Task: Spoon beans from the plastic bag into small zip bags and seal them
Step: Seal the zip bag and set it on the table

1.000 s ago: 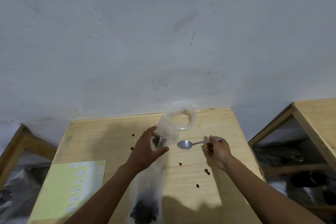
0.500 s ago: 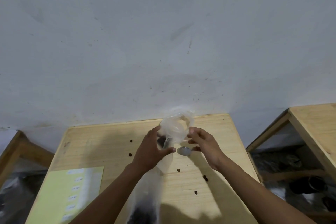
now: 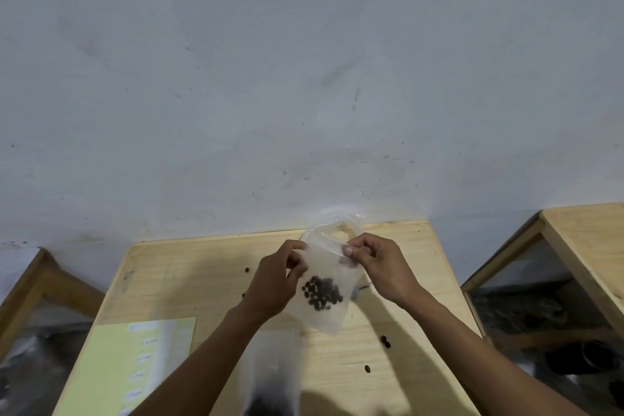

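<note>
A small clear zip bag [image 3: 332, 267] hangs above the wooden table [image 3: 189, 277], with a clump of dark beans [image 3: 322, 292] in its lower half. My left hand [image 3: 275, 284] pinches its top left corner. My right hand [image 3: 378, 263] pinches the top right edge. The metal spoon [image 3: 360, 289] lies on the table behind the bag, mostly hidden. The larger plastic bag [image 3: 270, 375] with beans at its bottom lies near the front edge, between my forearms.
Loose beans [image 3: 385, 342] are scattered on the tabletop. A pale yellow sheet with labels [image 3: 128, 361] lies at the front left. Wooden frames stand at the left [image 3: 40, 277] and right [image 3: 574, 246] of the table. A grey wall rises behind.
My right hand has put the spoon down and taken the zip bag's top edge. Both hands have lifted the bag and turned it flat to the camera.
</note>
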A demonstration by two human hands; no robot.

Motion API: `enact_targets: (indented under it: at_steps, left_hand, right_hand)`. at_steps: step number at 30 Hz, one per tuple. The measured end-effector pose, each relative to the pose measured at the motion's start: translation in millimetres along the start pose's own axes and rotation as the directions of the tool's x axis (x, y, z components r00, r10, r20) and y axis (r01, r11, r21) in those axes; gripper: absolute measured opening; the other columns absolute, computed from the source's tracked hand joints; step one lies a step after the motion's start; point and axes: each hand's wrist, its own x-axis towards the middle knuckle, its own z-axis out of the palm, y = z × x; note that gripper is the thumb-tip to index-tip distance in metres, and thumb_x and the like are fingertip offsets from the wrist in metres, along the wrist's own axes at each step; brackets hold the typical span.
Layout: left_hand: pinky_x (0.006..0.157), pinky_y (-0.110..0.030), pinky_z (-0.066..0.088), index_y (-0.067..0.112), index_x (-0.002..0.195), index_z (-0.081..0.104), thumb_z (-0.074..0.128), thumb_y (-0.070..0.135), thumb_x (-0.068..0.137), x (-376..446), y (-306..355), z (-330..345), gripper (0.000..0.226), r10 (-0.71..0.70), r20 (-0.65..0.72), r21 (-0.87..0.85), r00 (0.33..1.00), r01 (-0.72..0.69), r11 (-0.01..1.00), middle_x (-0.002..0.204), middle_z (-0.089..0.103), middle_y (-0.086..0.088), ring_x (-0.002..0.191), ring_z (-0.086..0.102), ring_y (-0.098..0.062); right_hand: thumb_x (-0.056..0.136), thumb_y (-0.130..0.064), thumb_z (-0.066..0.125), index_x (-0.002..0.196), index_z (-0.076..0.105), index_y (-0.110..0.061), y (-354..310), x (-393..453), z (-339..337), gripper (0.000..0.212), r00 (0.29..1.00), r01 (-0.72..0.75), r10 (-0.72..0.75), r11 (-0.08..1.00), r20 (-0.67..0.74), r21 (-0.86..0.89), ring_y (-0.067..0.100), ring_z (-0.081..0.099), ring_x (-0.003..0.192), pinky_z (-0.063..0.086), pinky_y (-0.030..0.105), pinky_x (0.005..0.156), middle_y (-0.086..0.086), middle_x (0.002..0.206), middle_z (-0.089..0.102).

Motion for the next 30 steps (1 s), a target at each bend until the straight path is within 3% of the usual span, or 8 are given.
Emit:
enact_targets:
  at_steps: [2, 5, 11, 15, 20, 24, 30]
  left_hand:
    - [0.078, -0.022, 0.054, 0.020, 0.108, 0.058, 0.067, 0.011, 0.088, 1, -2, -1, 0.024, 0.006, 0.005, 0.005, 1.000, -0.006, 1.000, 0.079, 0.065, 0.009, 0.080, 0.067, -0.006]
    - [0.079, -0.010, 0.049, 0.028, 0.101, 0.060, 0.070, 0.019, 0.087, 1, 4, -6, 0.019, -0.023, -0.004, -0.067, 1.000, 0.023, 0.998, 0.081, 0.069, 0.010, 0.085, 0.066, 0.002]
    - [0.069, -0.018, 0.052, 0.021, 0.085, 0.070, 0.070, 0.021, 0.087, 6, 14, -14, 0.002, -0.059, -0.012, -0.153, 0.998, 0.057, 0.987, 0.073, 0.073, 0.005, 0.072, 0.068, -0.006]
    - [0.065, -0.010, 0.046, 0.017, 0.085, 0.067, 0.065, 0.021, 0.091, 2, 23, -12, 0.007, -0.003, -0.002, -0.087, 1.000, 0.003, 0.996, 0.070, 0.070, 0.005, 0.067, 0.064, -0.003]
    - [0.070, -0.031, 0.054, 0.024, 0.084, 0.062, 0.061, 0.029, 0.090, 0, 21, -9, 0.008, 0.037, -0.050, -0.036, 0.998, -0.039, 0.999, 0.074, 0.067, 0.012, 0.074, 0.064, -0.005]
    - [0.070, -0.035, 0.054, 0.025, 0.084, 0.060, 0.058, 0.029, 0.092, -5, 20, -12, 0.009, 0.034, -0.089, -0.015, 0.995, -0.036, 0.999, 0.073, 0.067, 0.013, 0.074, 0.064, -0.005]
    - [0.060, -0.010, 0.044, 0.018, 0.083, 0.060, 0.061, 0.013, 0.093, -9, 17, -32, 0.011, -0.043, -0.166, -0.095, 0.985, 0.027, 0.995, 0.068, 0.070, 0.004, 0.066, 0.065, -0.003]
  right_hand:
    - [0.091, -0.017, 0.067, 0.081, 0.071, -0.012, -6, 1, -1, 0.011, 0.999, 0.036, -0.035, 0.999, 0.027, -0.034, 0.003, 0.058, 0.062, 0.043, 0.014, 0.063, -0.013, 0.064, 0.068]
    - [0.090, -0.018, 0.067, 0.082, 0.070, -0.014, -13, 0, -4, 0.010, 0.996, 0.076, -0.071, 0.994, 0.059, -0.084, 0.006, 0.061, 0.064, 0.045, 0.015, 0.065, -0.009, 0.071, 0.071]
    - [0.090, -0.024, 0.067, 0.091, 0.070, -0.020, -25, -3, -6, 0.005, 0.978, 0.138, -0.092, 0.958, 0.186, -0.251, -0.006, 0.059, 0.074, 0.040, 0.009, 0.066, -0.018, 0.078, 0.067]
    - [0.087, -0.037, 0.065, 0.101, 0.065, -0.027, -32, -2, 2, 0.018, 0.961, 0.236, -0.121, 0.826, 0.248, -0.512, 0.003, 0.056, 0.090, 0.044, 0.022, 0.075, -0.018, 0.096, 0.065]
    - [0.086, -0.034, 0.058, 0.089, 0.062, -0.020, -38, -1, 17, 0.014, 0.963, 0.257, -0.157, 0.771, 0.217, -0.583, 0.013, 0.054, 0.086, 0.047, 0.033, 0.073, -0.008, 0.093, 0.063]
    - [0.086, -0.035, 0.057, 0.087, 0.061, -0.018, -39, -1, 23, 0.017, 0.949, 0.311, -0.209, 0.742, 0.237, -0.593, 0.013, 0.051, 0.086, 0.045, 0.033, 0.072, -0.007, 0.089, 0.060]
    - [0.090, -0.034, 0.057, 0.088, 0.062, -0.021, -42, 0, 14, 0.015, 0.930, 0.359, -0.228, 0.734, 0.288, -0.577, 0.008, 0.050, 0.083, 0.044, 0.029, 0.071, -0.011, 0.088, 0.060]
